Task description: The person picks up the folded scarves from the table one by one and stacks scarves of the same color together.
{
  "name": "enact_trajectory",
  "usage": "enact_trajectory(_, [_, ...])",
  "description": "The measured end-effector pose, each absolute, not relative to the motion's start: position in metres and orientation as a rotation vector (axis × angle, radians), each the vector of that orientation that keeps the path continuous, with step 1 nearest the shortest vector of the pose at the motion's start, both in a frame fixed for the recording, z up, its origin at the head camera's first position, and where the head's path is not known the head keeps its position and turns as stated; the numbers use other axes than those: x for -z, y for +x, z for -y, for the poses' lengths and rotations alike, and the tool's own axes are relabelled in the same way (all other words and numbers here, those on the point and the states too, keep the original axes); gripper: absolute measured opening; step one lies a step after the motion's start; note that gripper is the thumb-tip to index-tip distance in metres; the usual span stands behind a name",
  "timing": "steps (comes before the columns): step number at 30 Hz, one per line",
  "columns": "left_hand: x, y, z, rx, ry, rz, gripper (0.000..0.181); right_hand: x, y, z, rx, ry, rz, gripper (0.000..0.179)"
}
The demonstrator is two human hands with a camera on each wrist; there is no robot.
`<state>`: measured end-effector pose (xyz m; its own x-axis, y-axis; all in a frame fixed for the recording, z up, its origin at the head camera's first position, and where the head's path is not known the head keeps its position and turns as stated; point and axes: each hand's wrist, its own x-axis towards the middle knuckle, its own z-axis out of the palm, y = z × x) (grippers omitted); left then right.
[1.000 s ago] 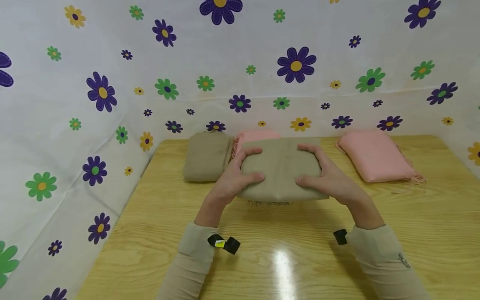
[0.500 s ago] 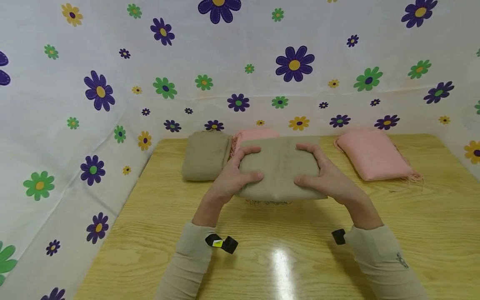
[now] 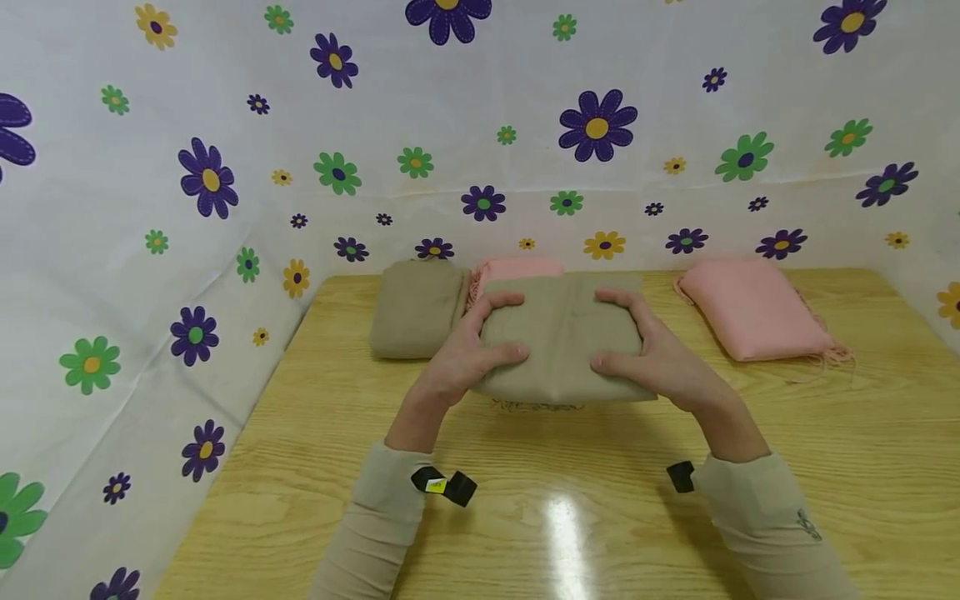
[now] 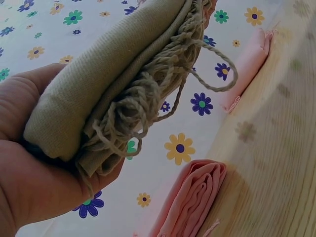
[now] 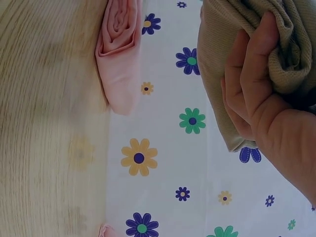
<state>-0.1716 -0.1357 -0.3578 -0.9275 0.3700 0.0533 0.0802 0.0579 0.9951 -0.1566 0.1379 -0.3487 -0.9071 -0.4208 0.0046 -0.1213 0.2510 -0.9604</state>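
Beige cloth (image 3: 558,342), gripped at opposite edges by both hands (image 3: 463,357) (image 3: 666,360), has open room beneath.

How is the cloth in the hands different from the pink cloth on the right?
The held cloth is beige; the right-side cloth is pink. The left hand and right hand grip the held cloth above the table, while the right-side cloth lies on it. Both have stringy fringes.

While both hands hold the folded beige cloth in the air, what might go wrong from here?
The loose fringe of the held beige cloth might get trapped underneath if it is lowered. Its folds could slip open if the left hand or right hand loosens. Moved forward, it might bump the pink cloth partly hidden behind it.
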Motion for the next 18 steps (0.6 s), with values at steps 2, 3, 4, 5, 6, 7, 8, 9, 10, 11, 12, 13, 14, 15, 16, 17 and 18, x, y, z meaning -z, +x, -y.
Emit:
enact_trajectory(2, [0.358, -0.171, 0.137, -1.963, 0.468, -2.112, 0.066, 0.349, -0.156, -0.137, 1.706, -0.509, -2.269, 0.081])
enact_trajectory(3, [0.358, -0.171, 0.138, -1.961, 0.471, -2.111, 0.066, 0.349, -0.156, -0.137, 1.703, -0.512, -2.270, 0.080])
enact_trajectory(4, [0.358, -0.172, 0.138, -1.959, 0.473, -2.110, 0.066, 0.350, -0.156, -0.137, 1.703, -0.516, -2.268, 0.080])
enact_trajectory(5, [0.359, -0.171, 0.139, -1.957, 0.473, -2.112, 0.066, 0.350, -0.155, -0.136, 1.701, -0.519, -2.268, 0.080])
enact_trajectory(6, [0.358, -0.171, 0.139, -1.955, 0.472, -2.113, 0.066, 0.350, -0.155, -0.136, 1.701, -0.523, -2.269, 0.080])
enact_trajectory(7, [0.358, -0.171, 0.140, -1.953, 0.472, -2.118, 0.065, 0.350, -0.155, -0.135, 1.700, -0.525, -2.269, 0.080])
enact_trajectory(8, [0.358, -0.171, 0.141, -1.952, 0.468, -2.121, 0.065, 0.351, -0.155, -0.134, 1.701, -0.526, -2.268, 0.080])
enact_trajectory(9, [0.358, -0.171, 0.142, -1.952, 0.465, -2.121, 0.065, 0.351, -0.155, -0.134, 1.701, -0.527, -2.268, 0.080])
enact_trajectory(10, [0.357, -0.171, 0.142, -1.953, 0.460, -2.121, 0.064, 0.351, -0.155, -0.133, 1.703, -0.527, -2.267, 0.080])
enact_trajectory(11, [0.357, -0.171, 0.143, -1.953, 0.456, -2.124, 0.064, 0.351, -0.156, -0.132, 1.702, -0.526, -2.270, 0.080])
enact_trajectory(12, [0.357, -0.170, 0.144, -1.953, 0.451, -2.125, 0.064, 0.352, -0.156, -0.131, 1.703, -0.526, -2.271, 0.080])
enact_trajectory(13, [0.356, -0.170, 0.145, -1.951, 0.448, -2.128, 0.064, 0.352, -0.156, -0.130, 1.703, -0.526, -2.270, 0.080])
enact_trajectory(14, [0.356, -0.170, 0.146, -1.948, 0.445, -2.131, 0.064, 0.352, -0.156, -0.129, 1.704, -0.528, -2.267, 0.080])
enact_trajectory(15, [0.356, -0.170, 0.148, -1.946, 0.446, -2.135, 0.064, 0.352, -0.155, -0.128, 1.701, -0.526, -2.269, 0.080])
enact_trajectory(16, [0.356, -0.169, 0.149, -1.942, 0.442, -2.141, 0.064, 0.352, -0.155, -0.127, 1.701, -0.523, -2.265, 0.080])
enact_trajectory(17, [0.356, -0.169, 0.150, -1.937, 0.443, -2.148, 0.064, 0.352, -0.155, -0.126, 1.700, -0.524, -2.260, 0.080])
enact_trajectory(18, [0.357, -0.169, 0.151, -1.934, 0.440, -2.151, 0.064, 0.353, -0.154, -0.125, 1.702, -0.527, -2.251, 0.080])
